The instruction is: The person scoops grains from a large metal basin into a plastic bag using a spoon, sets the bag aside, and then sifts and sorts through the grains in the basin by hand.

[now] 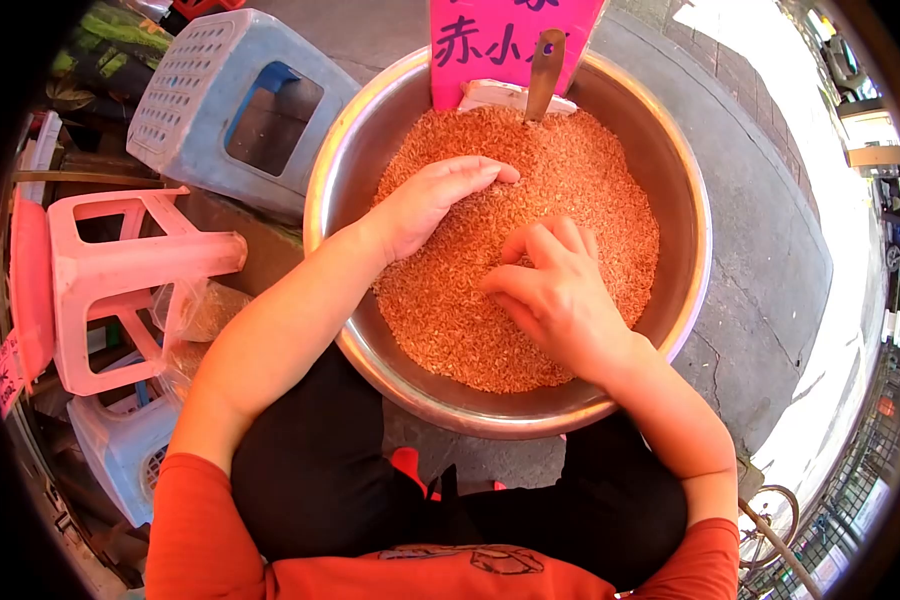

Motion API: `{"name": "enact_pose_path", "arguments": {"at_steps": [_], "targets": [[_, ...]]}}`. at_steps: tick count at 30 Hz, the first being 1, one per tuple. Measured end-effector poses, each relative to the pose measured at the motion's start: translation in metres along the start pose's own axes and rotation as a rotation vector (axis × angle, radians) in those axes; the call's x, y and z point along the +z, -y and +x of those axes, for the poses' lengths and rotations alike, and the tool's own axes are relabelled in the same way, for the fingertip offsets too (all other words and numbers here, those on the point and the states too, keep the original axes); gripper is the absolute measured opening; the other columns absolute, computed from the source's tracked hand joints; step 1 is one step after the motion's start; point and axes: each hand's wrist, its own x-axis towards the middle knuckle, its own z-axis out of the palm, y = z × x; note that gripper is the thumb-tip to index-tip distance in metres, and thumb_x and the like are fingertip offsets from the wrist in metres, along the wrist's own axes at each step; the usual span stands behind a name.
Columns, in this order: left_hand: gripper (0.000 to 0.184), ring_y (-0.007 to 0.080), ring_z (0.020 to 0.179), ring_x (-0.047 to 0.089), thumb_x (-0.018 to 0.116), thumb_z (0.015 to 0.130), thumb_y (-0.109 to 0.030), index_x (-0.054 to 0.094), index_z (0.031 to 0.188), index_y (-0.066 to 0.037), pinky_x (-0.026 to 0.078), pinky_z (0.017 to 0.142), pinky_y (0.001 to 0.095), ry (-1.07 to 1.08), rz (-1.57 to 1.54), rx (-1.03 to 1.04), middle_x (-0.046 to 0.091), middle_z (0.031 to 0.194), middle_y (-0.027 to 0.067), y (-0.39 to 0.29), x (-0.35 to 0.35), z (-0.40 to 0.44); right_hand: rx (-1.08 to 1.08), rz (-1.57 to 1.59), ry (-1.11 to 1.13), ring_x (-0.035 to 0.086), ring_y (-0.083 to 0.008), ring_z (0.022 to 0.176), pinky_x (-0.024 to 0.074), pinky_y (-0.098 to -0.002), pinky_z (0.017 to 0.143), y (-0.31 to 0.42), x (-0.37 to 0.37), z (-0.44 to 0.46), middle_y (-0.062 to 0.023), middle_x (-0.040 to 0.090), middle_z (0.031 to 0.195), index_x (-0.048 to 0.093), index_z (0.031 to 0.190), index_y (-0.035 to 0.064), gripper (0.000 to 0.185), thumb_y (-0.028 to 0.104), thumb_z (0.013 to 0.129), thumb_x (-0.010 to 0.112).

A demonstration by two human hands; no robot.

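A wide steel bowl [678, 200] holds a heap of reddish-brown, rice-like grains [450, 310]. My left hand [445, 198] rests on its edge against the grains in the upper left of the bowl, fingers stretched out and slightly cupped, the lower ones hidden. Right of the middle, my right hand [553, 290] is just over the grains or touching them. Its thumb and fingers are pinched together; whatever may be between the fingertips is too small to make out. A scoop handle [545, 75] stands up from the grains at the far side.
Behind the scoop stands a pink sign [490, 45] with handwritten characters. Left of the bowl are a blue-grey plastic stool [185, 115], a pink stool [140, 270] and plastic bags of grain [210, 310]. Paved ground [740, 270] lies to the right, with a bicycle [770, 525] at the lower right.
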Motion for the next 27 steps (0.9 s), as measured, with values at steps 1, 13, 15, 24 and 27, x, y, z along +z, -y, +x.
{"name": "enact_pose_path", "arguments": {"at_steps": [1, 13, 15, 24, 27], "targets": [[0.037, 0.0153, 0.118, 0.047, 0.051, 0.095, -0.03, 0.06, 0.118, -0.002, 0.03, 0.106, 0.0319, -0.006, 0.002, -0.001, 0.059, 0.119, 0.0054, 0.0, 0.0, 0.0, -0.004, -0.005, 0.004, 0.048, -0.0245, 0.094, 0.0366, -0.0394, 0.082, 0.0, 0.003, 0.001, -0.002, 0.053, 0.09, 0.067, 0.08, 0.0131, 0.016, 0.006, 0.066, 0.067], [0.034, 0.0148, 0.118, 0.047, 0.051, 0.096, -0.026, 0.061, 0.117, -0.003, 0.028, 0.106, 0.0315, -0.008, 0.008, 0.012, 0.06, 0.118, 0.0049, -0.002, 0.002, -0.002, -0.005, -0.07, 0.019, 0.05, -0.024, 0.089, 0.0367, -0.0389, 0.081, 0.001, 0.014, 0.004, -0.0027, 0.054, 0.084, 0.06, 0.079, 0.0115, 0.011, 0.009, 0.07, 0.066], [0.034, 0.0147, 0.118, 0.047, 0.051, 0.096, -0.027, 0.061, 0.117, -0.002, 0.028, 0.106, 0.0315, 0.002, 0.019, 0.018, 0.06, 0.118, 0.0049, -0.001, 0.0, -0.001, 0.012, -0.017, 0.0, 0.052, -0.0234, 0.085, 0.037, -0.0384, 0.079, 0.0, 0.011, 0.004, -0.0025, 0.056, 0.08, 0.059, 0.08, 0.0111, 0.013, 0.007, 0.071, 0.067], [0.036, 0.0153, 0.119, 0.046, 0.051, 0.095, -0.028, 0.06, 0.118, -0.001, 0.028, 0.107, 0.0316, 0.008, 0.036, 0.027, 0.059, 0.12, 0.0055, -0.001, -0.001, -0.001, 0.192, 0.347, -0.027, 0.061, -0.0258, 0.082, 0.0438, -0.0391, 0.081, -0.011, -0.001, -0.005, -0.0071, 0.064, 0.081, 0.063, 0.097, 0.0075, 0.021, 0.003, 0.077, 0.066], [0.037, 0.0155, 0.12, 0.045, 0.051, 0.095, -0.029, 0.06, 0.118, -0.001, 0.027, 0.107, 0.0319, 0.007, 0.037, 0.015, 0.059, 0.12, 0.0055, -0.001, -0.001, -0.001, 0.508, 0.735, 0.059, 0.063, -0.0223, 0.091, 0.0429, -0.0359, 0.093, -0.013, -0.007, -0.011, -0.0067, 0.068, 0.094, 0.064, 0.112, 0.0105, 0.028, 0.005, 0.084, 0.064]]}}
